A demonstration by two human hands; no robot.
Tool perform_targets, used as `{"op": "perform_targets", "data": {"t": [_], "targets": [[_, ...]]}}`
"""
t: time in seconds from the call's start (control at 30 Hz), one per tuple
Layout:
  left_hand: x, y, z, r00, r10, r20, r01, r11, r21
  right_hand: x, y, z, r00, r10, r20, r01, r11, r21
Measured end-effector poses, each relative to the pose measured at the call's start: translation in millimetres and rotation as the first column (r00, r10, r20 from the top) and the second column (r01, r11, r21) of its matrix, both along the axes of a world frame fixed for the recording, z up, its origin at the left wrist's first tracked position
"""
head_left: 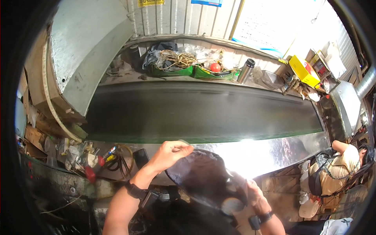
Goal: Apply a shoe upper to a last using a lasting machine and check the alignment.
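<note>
Dark curved sheet hangs before the metal table, left hand pinching its upper-left edge, right hand clasping its right side; it looks light, flexible, perhaps slick, best held by opposite edges.

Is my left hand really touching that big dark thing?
Touching. The head view shows it: the left hand has its fingers closed on the dark piece at its upper left edge.

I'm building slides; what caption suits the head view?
Left hand and right hand hold a dark curved piece before a metal ledge and long dark surface.
</note>
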State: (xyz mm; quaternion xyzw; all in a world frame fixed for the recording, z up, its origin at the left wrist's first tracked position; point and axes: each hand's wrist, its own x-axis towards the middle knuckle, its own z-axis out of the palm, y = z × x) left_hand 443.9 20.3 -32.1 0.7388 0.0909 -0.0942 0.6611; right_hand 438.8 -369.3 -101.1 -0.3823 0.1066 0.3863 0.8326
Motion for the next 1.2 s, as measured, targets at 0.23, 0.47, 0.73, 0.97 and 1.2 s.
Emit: {"op": "perform_targets", "data": {"t": [0.23,0.47,0.73,0.97,1.2], "targets": [[-2,3,-11,0.991,-0.078,0.110,0.079,0.997,-0.001,-5,-5,-11,1.000,-0.003,0.020,0.003,1.000,-0.010],[13,10,-42,0.984,-0.173,0.033,0.171,0.983,0.062,-13,4,23,0.980,-0.069,0.187,0.090,0.990,-0.109],[7,24,-130,0.817,0.093,-0.569,-0.484,0.645,-0.591,-21,35,60,0.057,0.562,0.825,0.350,0.763,-0.544],[26,7,-177,0.886,0.321,-0.335,-0.412,0.876,-0.252,-58,37,-54,-0.279,0.764,0.581,0.531,0.627,-0.570],[92,-7,-203,0.880,0.475,0.011,-0.399,0.728,0.557,-44,68,-169,0.544,0.301,0.783,0.352,0.765,-0.539]]}}
